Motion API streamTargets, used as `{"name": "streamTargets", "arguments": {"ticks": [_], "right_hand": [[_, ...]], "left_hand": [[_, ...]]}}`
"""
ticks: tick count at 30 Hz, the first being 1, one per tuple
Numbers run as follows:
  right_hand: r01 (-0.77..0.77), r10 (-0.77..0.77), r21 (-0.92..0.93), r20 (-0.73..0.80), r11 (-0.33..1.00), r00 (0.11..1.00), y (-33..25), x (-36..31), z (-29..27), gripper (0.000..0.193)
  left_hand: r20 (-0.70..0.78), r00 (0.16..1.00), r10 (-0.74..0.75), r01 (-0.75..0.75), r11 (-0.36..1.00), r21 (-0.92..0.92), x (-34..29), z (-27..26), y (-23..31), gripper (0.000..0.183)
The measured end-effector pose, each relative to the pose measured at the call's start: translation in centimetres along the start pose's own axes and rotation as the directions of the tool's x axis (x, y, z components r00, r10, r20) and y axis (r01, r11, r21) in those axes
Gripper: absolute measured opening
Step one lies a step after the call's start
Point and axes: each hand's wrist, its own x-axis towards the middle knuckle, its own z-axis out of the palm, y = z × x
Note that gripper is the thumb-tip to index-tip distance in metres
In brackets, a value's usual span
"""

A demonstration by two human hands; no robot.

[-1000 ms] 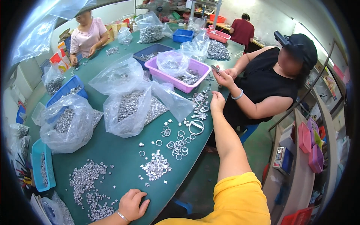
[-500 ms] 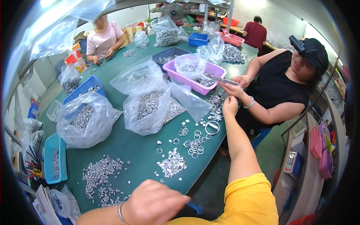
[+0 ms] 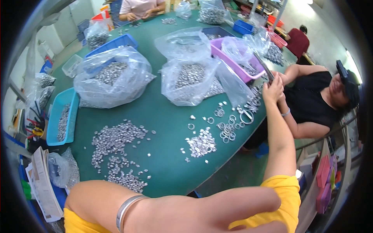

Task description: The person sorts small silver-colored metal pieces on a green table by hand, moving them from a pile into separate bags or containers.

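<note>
My right arm reaches out to the table's right edge. My right hand is closed around the near end of a long slim metal tool, beside a co-worker's hand at the same tool. The tool's exact kind is hard to make out. Large and close at the bottom, my left hand, with a silver bangle at the wrist, has its fingers stretched out and apart and holds nothing visible. Beyond it lie a pile of flat silvery pieces, several metal rings and a heap of small oval metal pieces.
Clear plastic bags of metal parts stand mid-table, near a purple basket. A turquoise tray and another full bag are at left. The co-worker in black sits at right; another person sits across.
The view has shifted, so the table sits lower-left to upper-right differently. My left hand has come closer and spread its fingers. The metal tool has tilted more upright, with my right hand on it.
</note>
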Motion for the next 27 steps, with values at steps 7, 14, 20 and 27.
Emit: {"name": "streamTargets", "arguments": {"ticks": [7,14,20,27], "right_hand": [[0.181,-0.087,-0.25,0.345,0.951,0.935,5.5,5.1,3.8,0.052],[0.117,-0.033,-0.139,0.496,0.983,0.868,0.7,6.0,3.6,0.048],[0.147,-0.167,0.084,0.346,0.986,0.924,-3.8,6.1,0.6,0.047],[0.239,-0.365,0.539,0.139,0.808,0.921,-13.3,-2.0,-15.1,0.048]], "left_hand": [[-0.368,0.91,-0.191,0.184,0.981,-0.054,-3.8,-5.6,1.3,0.008],[-0.628,0.598,-0.498,0.547,0.826,-0.135,-10.7,-5.0,2.4,0.035],[-0.642,0.471,-0.606,0.643,0.733,-0.22,-14.2,-4.2,1.4,0.027],[-0.586,0.419,-0.694,0.567,0.704,-0.428,-16.5,-2.0,-1.5,0.024]]}}
